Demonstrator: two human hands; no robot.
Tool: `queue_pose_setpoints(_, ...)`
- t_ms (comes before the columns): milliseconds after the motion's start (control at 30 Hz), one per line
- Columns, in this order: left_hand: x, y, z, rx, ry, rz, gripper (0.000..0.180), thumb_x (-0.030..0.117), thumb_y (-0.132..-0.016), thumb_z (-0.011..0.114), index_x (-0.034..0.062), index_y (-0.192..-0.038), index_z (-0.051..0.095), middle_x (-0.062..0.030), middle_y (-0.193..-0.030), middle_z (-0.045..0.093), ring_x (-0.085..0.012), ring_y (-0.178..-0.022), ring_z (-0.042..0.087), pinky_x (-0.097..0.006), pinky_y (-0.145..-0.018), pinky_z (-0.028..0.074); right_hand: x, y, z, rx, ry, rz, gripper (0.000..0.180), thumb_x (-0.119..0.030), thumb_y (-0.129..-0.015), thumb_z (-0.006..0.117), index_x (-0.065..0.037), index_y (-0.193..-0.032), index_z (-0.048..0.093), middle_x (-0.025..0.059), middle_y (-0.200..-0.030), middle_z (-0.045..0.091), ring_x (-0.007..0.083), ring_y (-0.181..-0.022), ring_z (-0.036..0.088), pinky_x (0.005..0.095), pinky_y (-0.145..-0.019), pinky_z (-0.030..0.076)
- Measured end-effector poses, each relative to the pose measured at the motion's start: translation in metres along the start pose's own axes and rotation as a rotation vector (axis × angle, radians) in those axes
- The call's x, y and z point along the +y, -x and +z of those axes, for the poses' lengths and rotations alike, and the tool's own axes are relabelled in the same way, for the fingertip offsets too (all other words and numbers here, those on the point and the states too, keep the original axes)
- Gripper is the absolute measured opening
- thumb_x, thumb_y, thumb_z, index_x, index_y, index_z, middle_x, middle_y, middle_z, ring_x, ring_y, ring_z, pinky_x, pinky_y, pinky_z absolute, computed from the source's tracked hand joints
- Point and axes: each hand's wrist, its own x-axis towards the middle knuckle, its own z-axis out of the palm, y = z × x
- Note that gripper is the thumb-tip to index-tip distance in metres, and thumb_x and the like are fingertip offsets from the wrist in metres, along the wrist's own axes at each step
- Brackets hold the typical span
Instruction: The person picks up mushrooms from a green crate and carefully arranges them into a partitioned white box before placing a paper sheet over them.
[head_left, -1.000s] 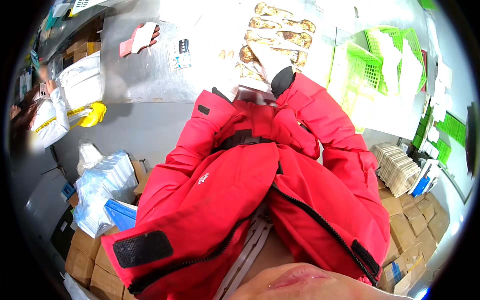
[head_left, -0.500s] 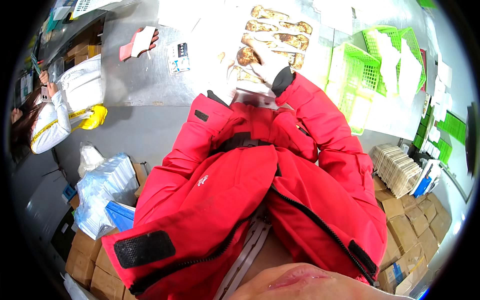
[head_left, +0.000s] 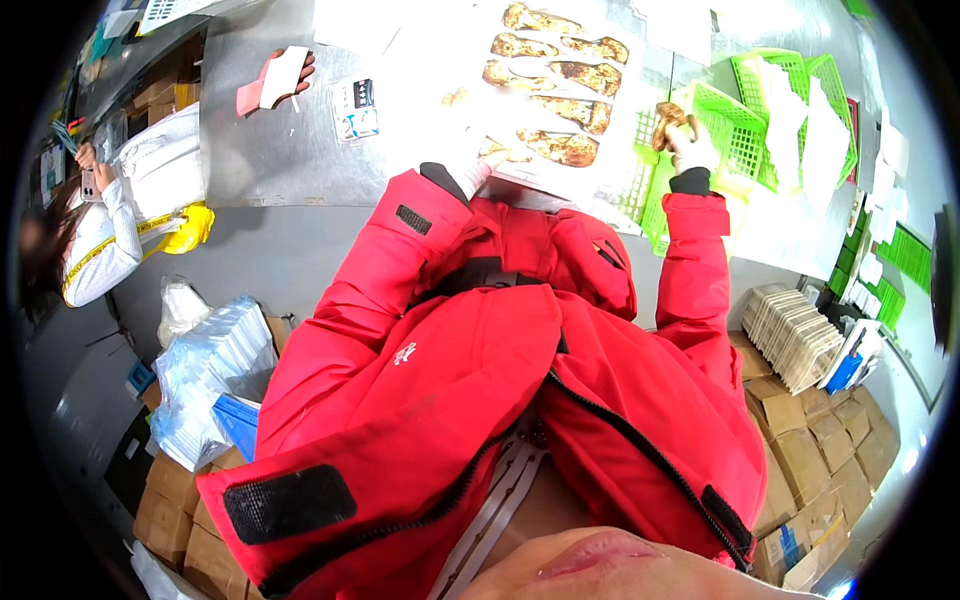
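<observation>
A white tray (head_left: 545,185) holds several brown-and-white mushrooms (head_left: 590,78) laid in rows. Its surface is washed out by glare. My right hand (head_left: 692,150), in a pale glove, is closed on a mushroom (head_left: 668,125) at the near edge of a green basket, right of the tray. At the tray's near left corner is my left hand (head_left: 478,172), close to a pale mushroom (head_left: 508,150). Glare hides most of its fingers, so I cannot tell whether it grips anything. A small brown piece (head_left: 455,97) shows left of the tray.
Green plastic baskets (head_left: 735,130) with white sheets stand on the right of the metal table (head_left: 260,150). At the left lie a pink glove (head_left: 262,90) and a printed packet (head_left: 356,112). Another person (head_left: 110,215) is at far left. Cardboard boxes (head_left: 800,450) fill the lower right.
My right hand has moved right from the tray to the green basket with a mushroom in it. My left hand has shifted slightly right and nearer the tray's near corner.
</observation>
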Motion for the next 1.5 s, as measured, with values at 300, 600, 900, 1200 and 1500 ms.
queue_pose_setpoints(300,0.008,-0.003,-0.016,0.111,0.016,0.079,0.047,0.029,-0.075,0.066,0.0055,-0.113,0.053,-0.0174,-0.109,0.054,-0.0351,-0.104,0.047,-0.043,-0.094,0.035,-0.013,-0.013,0.036,0.124,0.789,-0.344,0.040,-0.021,-0.072,0.065,-0.007,-0.109,0.060,0.0118,-0.089,0.064,0.0203,-0.077,0.061,0.0314,-0.073,0.048)
queue_pose_setpoints(600,-0.003,-0.005,-0.003,0.028,0.100,-0.011,0.074,0.030,-0.066,0.074,0.0042,-0.127,0.042,-0.0242,-0.133,0.034,-0.0415,-0.120,0.035,-0.046,-0.099,0.031,-0.099,-0.059,0.189,-0.387,1.102,-0.979,0.026,-0.027,-0.081,0.059,-0.009,-0.100,0.060,0.0151,-0.085,0.062,0.0306,-0.078,0.060,0.0359,-0.069,0.049)
queue_pose_setpoints(900,-0.011,0.003,0.019,0.099,0.281,-0.057,0.063,0.016,-0.061,0.077,0.0075,-0.118,0.051,-0.0261,-0.130,0.038,-0.0433,-0.117,0.038,-0.046,-0.097,0.035,-0.121,-0.054,0.216,-0.566,1.514,-0.799,0.026,-0.029,-0.078,0.063,-0.009,-0.095,0.060,0.0153,-0.084,0.062,0.0308,-0.080,0.061,0.0375,-0.069,0.049)
queue_pose_setpoints(1200,-0.006,0.003,0.009,0.252,0.157,0.018,0.054,0.016,-0.058,0.077,0.0067,-0.108,0.055,-0.0275,-0.127,0.040,-0.0433,-0.114,0.042,-0.046,-0.095,0.037,-0.133,-0.045,0.186,-0.542,1.288,-0.774,0.034,-0.039,-0.081,0.057,-0.015,-0.104,0.060,0.0143,-0.085,0.064,0.0300,-0.078,0.063,0.0374,-0.068,0.049)
queue_pose_setpoints(1500,-0.007,-0.004,-0.011,0.397,0.122,0.090,0.044,0.014,-0.061,0.074,0.0089,-0.102,0.058,-0.0251,-0.123,0.044,-0.0407,-0.109,0.045,-0.045,-0.091,0.040,-0.118,-0.062,0.162,-0.532,0.795,-0.595,0.045,-0.049,-0.075,0.061,-0.016,-0.106,0.061,0.0101,-0.078,0.065,0.0248,-0.070,0.063,0.0337,-0.065,0.049)
